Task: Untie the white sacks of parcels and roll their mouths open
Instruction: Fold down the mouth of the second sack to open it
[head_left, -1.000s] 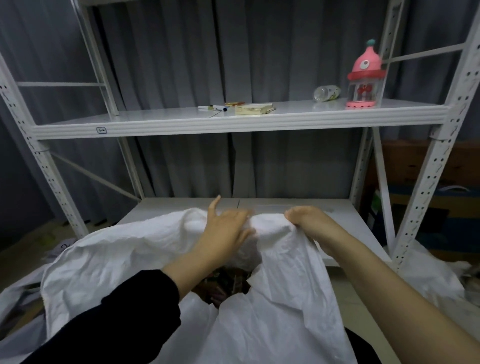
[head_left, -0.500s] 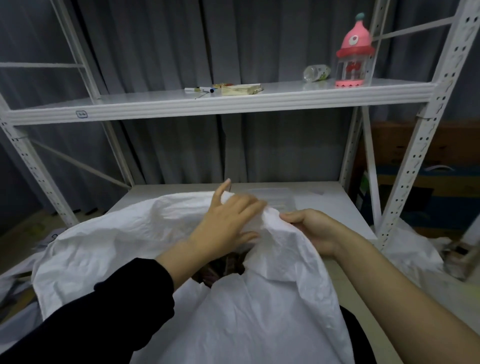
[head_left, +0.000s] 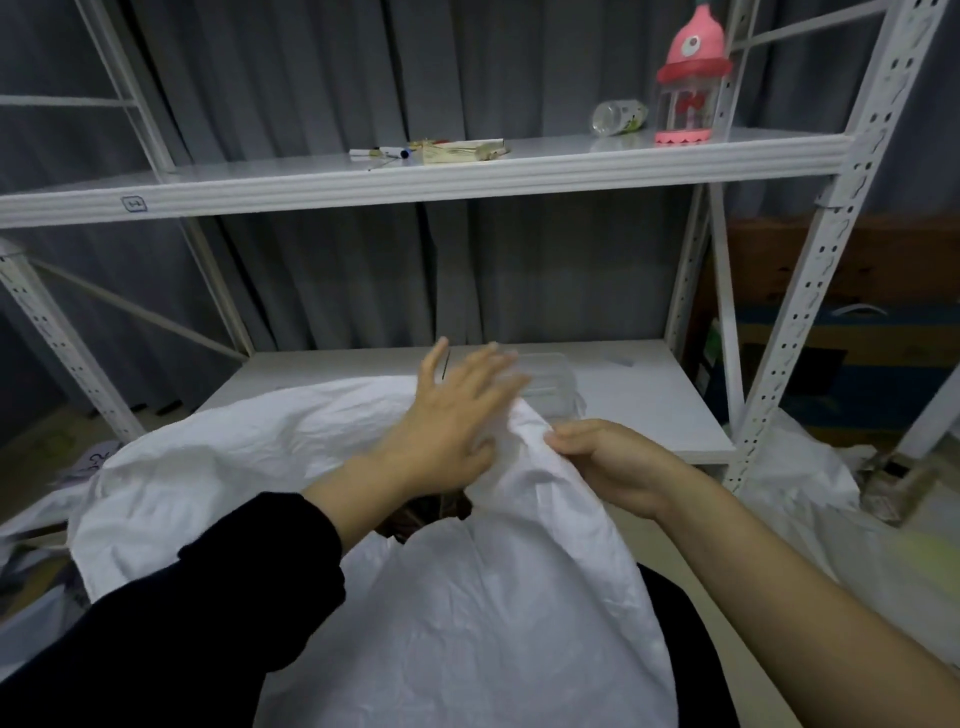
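A: Where is the sack?

B: The white sack (head_left: 467, 613) lies crumpled in front of the person at 6 o'clock, with its far folds up by the lower shelf (head_left: 649, 400) of a white metal rack. Its mouth is parted a little. A dark gap (head_left: 426, 514) shows between the folds, and I cannot make out what is inside.

A: And the left hand?

B: The left hand (head_left: 457, 415) comes in from 7 o'clock on an arm in a black sleeve (head_left: 208, 597). It is palm down over the top fold, with the fingers (head_left: 485, 364) straight, spread and pointing to 1 o'clock, and the thumb out to the side. It grips nothing. The fingertips are blurred, so I cannot tell whether they touch the cloth.

A: The right one?

B: The right hand (head_left: 613, 467) reaches in from 4 o'clock on a bare forearm. Its fingers are curled, pinching a ridge of the sack's cloth just at 3 o'clock of the left hand.

A: Anything else?

B: A clear plastic box (head_left: 556, 379) sits on the lower shelf just beyond the left fingers. On the upper shelf (head_left: 260, 189) at 12 o'clock are pens (head_left: 382, 153), a flat box (head_left: 462, 150) and a clear bottle (head_left: 618, 117) on its side. A pink toy bottle (head_left: 688, 78) stands upright at 1 o'clock. Behind everything hangs a grey curtain (head_left: 311, 78).
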